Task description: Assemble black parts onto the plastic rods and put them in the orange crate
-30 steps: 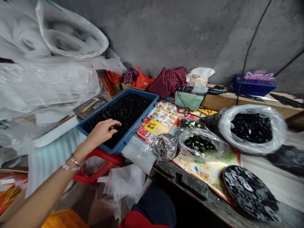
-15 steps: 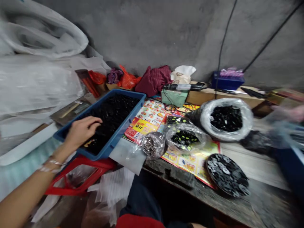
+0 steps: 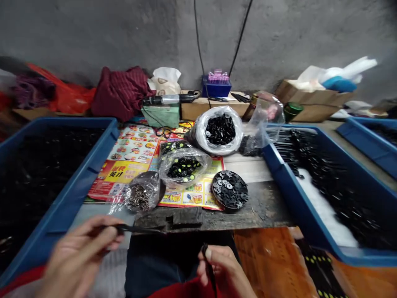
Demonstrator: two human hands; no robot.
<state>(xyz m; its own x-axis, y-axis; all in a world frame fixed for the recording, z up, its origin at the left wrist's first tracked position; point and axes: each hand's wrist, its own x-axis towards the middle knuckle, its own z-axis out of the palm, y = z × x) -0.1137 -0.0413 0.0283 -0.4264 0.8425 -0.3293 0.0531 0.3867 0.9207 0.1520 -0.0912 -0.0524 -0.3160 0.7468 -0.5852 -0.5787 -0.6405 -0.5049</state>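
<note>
My left hand (image 3: 82, 252), at lower left, pinches a slim black piece (image 3: 141, 229) with a thin pointed end toward the bench edge. Fingers of my right hand (image 3: 225, 267), at lower middle, are closed round another narrow black piece (image 3: 211, 271), which hangs downward. What kind of parts these are I cannot make out. Ahead of my hands lie a clear bag of small metal parts (image 3: 138, 198), a bag of black parts with yellow-green spots (image 3: 182, 169), and a round dish heaped with flat black pieces (image 3: 230, 190). Behind them is a white-rimmed bag of black pieces (image 3: 220, 129).
A blue bin (image 3: 72, 198) of black parts stands at left. Another blue bin (image 3: 281, 178) at right holds rows of long black parts. A black power tool (image 3: 169, 99) rests on a green box (image 3: 161, 116). Two cables (image 3: 198, 45) hang before the wall.
The view has swung right. My left hand has left the blue bin and is now over the bench's front with a black piece. My right hand has come into view, holding another.
</note>
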